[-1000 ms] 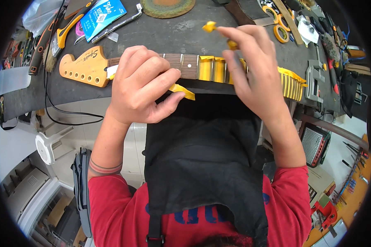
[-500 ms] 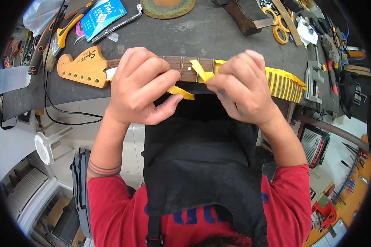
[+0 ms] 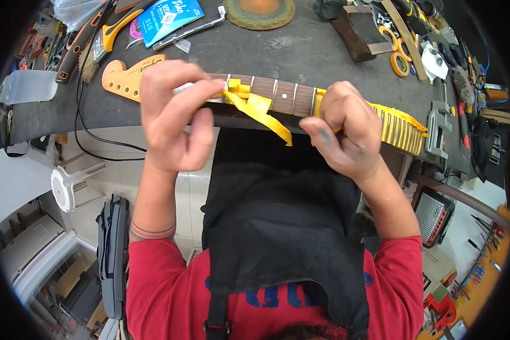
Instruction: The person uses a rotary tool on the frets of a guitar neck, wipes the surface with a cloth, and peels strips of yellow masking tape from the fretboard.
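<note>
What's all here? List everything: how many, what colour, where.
Workbench: one, dark grey, upper half
Guitar neck: one, brown, workbench's near edge
Tape strips: several, yellow, on guitar neck
Disc: one, green-brown, far side
Packet: one, blue, far left
Tape rolls: three, yellow, far right
Tub: one, translucent, left
Stool: one, white, lower left
Bag: one, grey, lower left
Tools: many, mixed colours, workbench ends
Apron: one, black, centre
Left hand: one, bare, by tape strips
Right hand: one, bare, at guitar neck

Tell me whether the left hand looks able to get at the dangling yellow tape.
Likely yes: the left hand is close beside the dangling yellow tape, and nothing visible stands between them.
</note>
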A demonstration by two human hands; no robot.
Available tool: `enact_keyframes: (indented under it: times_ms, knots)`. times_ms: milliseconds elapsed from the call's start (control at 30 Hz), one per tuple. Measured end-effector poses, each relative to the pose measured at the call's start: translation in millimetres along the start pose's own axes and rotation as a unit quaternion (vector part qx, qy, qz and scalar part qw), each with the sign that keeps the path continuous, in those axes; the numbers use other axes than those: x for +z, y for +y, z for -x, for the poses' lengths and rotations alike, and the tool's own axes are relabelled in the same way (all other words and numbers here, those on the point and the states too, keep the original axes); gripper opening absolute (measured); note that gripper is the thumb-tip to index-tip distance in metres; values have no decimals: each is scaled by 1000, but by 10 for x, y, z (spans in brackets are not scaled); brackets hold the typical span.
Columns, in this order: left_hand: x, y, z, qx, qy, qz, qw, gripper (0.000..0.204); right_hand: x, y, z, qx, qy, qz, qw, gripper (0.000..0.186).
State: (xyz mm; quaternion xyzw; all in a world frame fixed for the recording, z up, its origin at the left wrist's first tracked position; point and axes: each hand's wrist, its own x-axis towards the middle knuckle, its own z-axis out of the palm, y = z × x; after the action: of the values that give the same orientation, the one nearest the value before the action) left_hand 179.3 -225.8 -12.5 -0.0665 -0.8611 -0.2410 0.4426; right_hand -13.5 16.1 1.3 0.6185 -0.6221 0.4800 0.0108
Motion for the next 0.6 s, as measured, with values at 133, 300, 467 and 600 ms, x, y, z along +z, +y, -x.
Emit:
enact_keyframes:
  times_ms: [133,300,467,600]
  knots:
    - [-178,7,115,-85,-37,-61,994,49,259,74,-18,-22,-7,12,1000,42]
    - [-195,-1,182,-137,-96,-107,980,41,378,-123,-271,-2,-70,76,995,56]
    - [-192,-66,118,-151,-79,-56,984,24,599,-117,-397,-22,-62,152,986,50]
    - [-190,-147,124,-168,-60,-16,984,16,702,-127,-549,2,-44,170,984,33]
